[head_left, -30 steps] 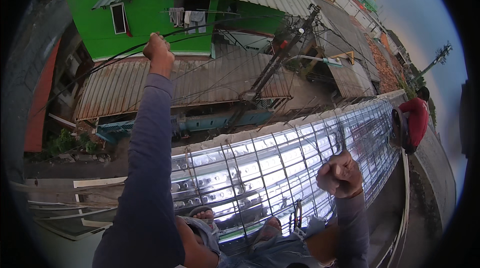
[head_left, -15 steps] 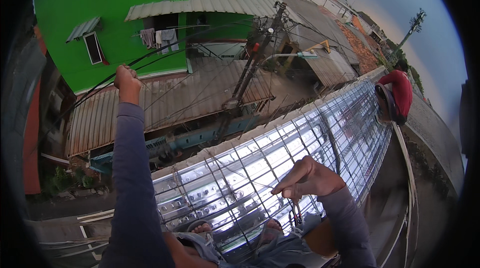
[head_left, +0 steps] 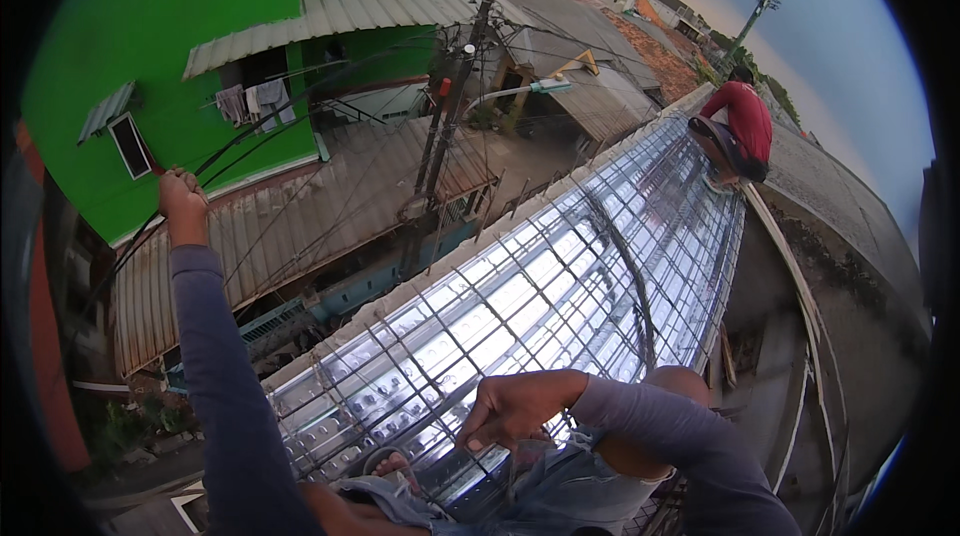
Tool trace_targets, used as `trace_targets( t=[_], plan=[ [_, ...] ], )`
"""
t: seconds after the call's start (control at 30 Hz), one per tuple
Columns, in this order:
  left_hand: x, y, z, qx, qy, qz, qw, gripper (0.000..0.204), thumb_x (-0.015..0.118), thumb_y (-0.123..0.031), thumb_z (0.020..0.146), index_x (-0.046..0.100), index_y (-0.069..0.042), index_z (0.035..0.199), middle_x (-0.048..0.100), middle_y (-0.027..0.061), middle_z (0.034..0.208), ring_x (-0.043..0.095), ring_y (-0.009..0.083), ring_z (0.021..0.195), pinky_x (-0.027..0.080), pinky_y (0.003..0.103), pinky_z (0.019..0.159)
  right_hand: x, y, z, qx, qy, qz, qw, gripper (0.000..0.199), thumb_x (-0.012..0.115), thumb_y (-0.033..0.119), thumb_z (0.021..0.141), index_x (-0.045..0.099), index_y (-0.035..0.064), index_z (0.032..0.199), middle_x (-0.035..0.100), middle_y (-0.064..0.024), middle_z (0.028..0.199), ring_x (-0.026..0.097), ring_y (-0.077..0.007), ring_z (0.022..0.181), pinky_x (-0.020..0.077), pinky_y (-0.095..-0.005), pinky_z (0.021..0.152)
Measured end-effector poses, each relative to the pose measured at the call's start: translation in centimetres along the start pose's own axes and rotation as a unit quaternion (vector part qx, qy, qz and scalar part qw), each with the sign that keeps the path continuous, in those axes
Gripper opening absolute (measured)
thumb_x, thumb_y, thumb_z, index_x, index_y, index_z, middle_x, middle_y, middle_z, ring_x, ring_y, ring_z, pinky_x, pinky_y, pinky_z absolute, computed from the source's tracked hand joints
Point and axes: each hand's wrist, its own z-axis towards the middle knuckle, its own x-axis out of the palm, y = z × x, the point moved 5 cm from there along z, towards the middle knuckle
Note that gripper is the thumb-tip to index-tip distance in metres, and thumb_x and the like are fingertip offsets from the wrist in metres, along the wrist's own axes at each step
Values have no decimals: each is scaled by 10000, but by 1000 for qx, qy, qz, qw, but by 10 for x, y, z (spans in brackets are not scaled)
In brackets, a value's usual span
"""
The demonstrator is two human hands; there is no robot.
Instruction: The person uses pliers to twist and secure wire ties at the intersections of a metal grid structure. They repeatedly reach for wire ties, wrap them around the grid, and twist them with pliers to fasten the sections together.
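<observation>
My left hand (head_left: 183,204) is raised at the end of an outstretched arm on the left, closed in a fist around a black overhead cable (head_left: 228,148). My right hand (head_left: 522,408) hangs low over my lap with its fingers curled and pointing down; what they hold, if anything, is too small to tell. Under that hand lies a grid of thin steel bars (head_left: 485,291) over shiny, ribbed metal decking (head_left: 510,314). I squat on this grid in ripped jeans (head_left: 560,491), and a sandalled foot (head_left: 393,466) shows beside the right hand.
A person in a red shirt (head_left: 745,121) crouches at the far end of the decking. Its left side ends at a rough concrete edge (head_left: 430,281) above a street. A utility pole (head_left: 450,96) with many wires stands beyond. Long timbers (head_left: 790,246) border the right side.
The whole view has turned, so the surroundings sit further left. My right hand has dropped lower and left toward my lap. My left hand stays on the cable.
</observation>
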Motion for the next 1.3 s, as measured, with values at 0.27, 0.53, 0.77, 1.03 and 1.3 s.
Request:
trace_targets(
  t=[0.27, 0.53, 0.77, 1.03, 1.3],
  plan=[
    [18, 10, -42, -16, -18, -24, 999, 136, 453, -79, 1060, 520, -75, 942, 437, 1, 753, 346, 115, 541, 288, 265, 453, -139, -1, -101, -161, -643, 103, 742, 283, 702, 205, 1048, 759, -60, 1128, 571, 22, 684, 481, -64, 551, 390, -238, 496],
    [-2, 8, -4, -40, 2, -30, 999, 124, 456, -23, 1020, 507, -74, 919, 465, 26, 780, 369, 132, 555, 310, 287, 467, -67, -24, -56, 61, -372, -433, 819, 169, 766, 175, 828, 850, 117, 963, 723, -146, 730, 735, -362, 816, 577, -467, 754],
    [11, 30, -44, -33, -78, -10, 996, 98, 461, -66, 1035, 499, -71, 945, 471, 23, 781, 371, 133, 555, 296, 238, 450, -109, 40, -151, -278, -389, 324, 816, 228, 768, 124, 961, 796, -45, 1111, 696, -58, 709, 494, -99, 506, 433, -292, 495],
    [38, 44, -31, -99, 83, -41, 991, 112, 444, -38, 1040, 484, -66, 939, 404, 13, 759, 350, 128, 551, 306, 237, 447, -117, -78, -108, 124, -463, -503, 720, 188, 672, 131, 927, 727, 21, 785, 674, -222, 729, 547, -389, 583, 504, -439, 621],
    [36, 52, -49, -107, -23, -69, 992, 168, 476, -93, 1057, 506, -72, 893, 451, 10, 720, 390, 126, 545, 347, 272, 473, -118, 25, -152, -166, -637, 114, 744, 284, 704, 181, 1044, 750, -70, 1168, 456, 95, 656, 353, -7, 532, 253, -224, 467]
  ],
)
